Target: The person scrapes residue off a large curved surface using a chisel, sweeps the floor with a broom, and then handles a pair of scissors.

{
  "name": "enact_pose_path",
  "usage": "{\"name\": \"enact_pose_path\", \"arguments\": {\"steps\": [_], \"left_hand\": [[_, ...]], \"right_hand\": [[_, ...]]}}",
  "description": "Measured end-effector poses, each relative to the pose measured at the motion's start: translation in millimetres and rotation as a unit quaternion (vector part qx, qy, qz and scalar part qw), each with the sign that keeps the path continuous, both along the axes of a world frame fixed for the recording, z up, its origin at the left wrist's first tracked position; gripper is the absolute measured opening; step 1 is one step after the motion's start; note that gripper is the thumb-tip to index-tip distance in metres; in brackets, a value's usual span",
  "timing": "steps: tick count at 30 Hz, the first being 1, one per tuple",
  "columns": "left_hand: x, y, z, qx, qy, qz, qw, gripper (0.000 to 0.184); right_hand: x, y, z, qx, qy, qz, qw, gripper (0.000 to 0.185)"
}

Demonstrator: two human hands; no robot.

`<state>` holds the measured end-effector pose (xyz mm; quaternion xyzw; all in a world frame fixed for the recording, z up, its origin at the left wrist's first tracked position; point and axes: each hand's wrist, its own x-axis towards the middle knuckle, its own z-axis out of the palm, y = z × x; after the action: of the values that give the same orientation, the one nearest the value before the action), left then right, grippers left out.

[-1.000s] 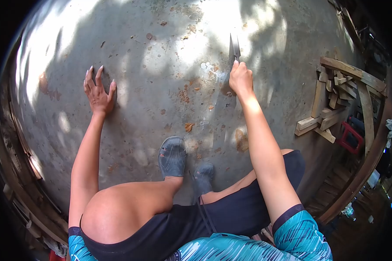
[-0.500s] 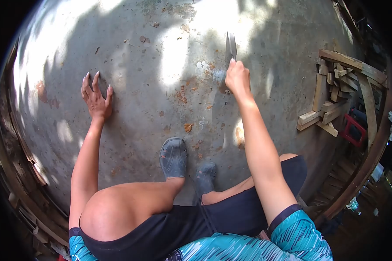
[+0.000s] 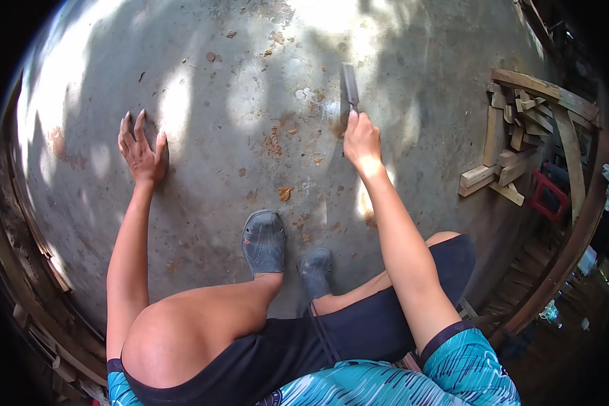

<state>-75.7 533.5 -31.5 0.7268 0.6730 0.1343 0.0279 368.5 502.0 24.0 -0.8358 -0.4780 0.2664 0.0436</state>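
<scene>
My right hand (image 3: 363, 141) is closed around the handle of a chisel (image 3: 350, 84), which my fingers hide. The flat metal blade points away from me over the grey concrete floor (image 3: 216, 142); whether its tip touches the floor I cannot tell. Beside the blade lie a pale whitish smear (image 3: 305, 93) and scattered brown patches (image 3: 273, 143) of dirt or residue. To the left, my left hand (image 3: 142, 154) rests on the concrete with its fingers spread and nothing in it.
Below my hands are my grey clogs (image 3: 264, 242) and bent knees. At the right, wooden offcuts (image 3: 514, 162) are piled near a curved plank (image 3: 548, 95) and a red plastic object (image 3: 549, 196). Long timbers (image 3: 30, 257) run along the left edge. Sunlight patches cover parts of the floor.
My right hand has drawn the chisel slightly back toward me, and the blade has turned. My left hand stays on the floor. The whole view has shifted a little.
</scene>
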Motion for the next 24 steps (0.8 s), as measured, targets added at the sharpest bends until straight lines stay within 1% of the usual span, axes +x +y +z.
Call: {"name": "enact_pose_path", "arguments": {"steps": [3, 4, 5, 7, 10, 13, 17, 19, 20, 21, 24], "left_hand": [[0.8, -0.4, -0.3, 0.006, -0.001, -0.004, 1.000, 0.062], [0.9, -0.9, -0.1, 0.008, 0.002, -0.006, 1.000, 0.061], [0.4, -2.3, 0.0, 0.010, 0.007, -0.006, 1.000, 0.061], [-0.2, -2.5, -0.6, 0.006, 0.006, -0.001, 1.000, 0.061], [1.4, -2.9, 0.5, -0.002, 0.009, 0.001, 1.000, 0.061], [-0.8, -3.2, -1.1, 0.003, 0.008, -0.003, 1.000, 0.061], [-0.5, -2.4, -1.9, 0.003, -0.002, 0.002, 1.000, 0.061], [-2.4, -2.9, -3.0, 0.001, -0.006, 0.000, 1.000, 0.060], [-2.0, -3.4, -2.8, 0.003, -0.005, -0.001, 1.000, 0.060], [-1.6, -2.9, -3.1, 0.007, -0.004, -0.002, 1.000, 0.060], [-2.4, -3.7, -1.9, 0.012, 0.002, 0.004, 1.000, 0.059]], "right_hand": [[37.2, -4.5, -0.4, -0.024, -0.056, -0.027, 0.998, 0.042], [46.1, -0.5, 2.5, -0.047, -0.064, -0.004, 0.997, 0.041], [54.1, 3.4, -1.0, -0.043, -0.083, 0.032, 0.995, 0.040], [62.2, 20.3, -11.7, -0.021, -0.109, 0.057, 0.992, 0.039], [65.6, 39.1, -12.7, -0.001, -0.103, 0.072, 0.992, 0.040], [67.3, 13.2, 0.1, -0.028, -0.099, 0.099, 0.990, 0.039], [63.7, -60.7, 5.5, -0.112, -0.101, 0.091, 0.984, 0.031], [71.0, -101.0, -0.6, -0.093, -0.050, 0.137, 0.985, 0.031], [72.5, -106.6, -1.6, -0.100, -0.037, 0.161, 0.981, 0.031], [74.0, -106.1, -6.0, -0.095, -0.048, 0.176, 0.979, 0.031], [56.0, -77.8, 1.8, -0.078, -0.064, 0.215, 0.971, 0.031]]}}
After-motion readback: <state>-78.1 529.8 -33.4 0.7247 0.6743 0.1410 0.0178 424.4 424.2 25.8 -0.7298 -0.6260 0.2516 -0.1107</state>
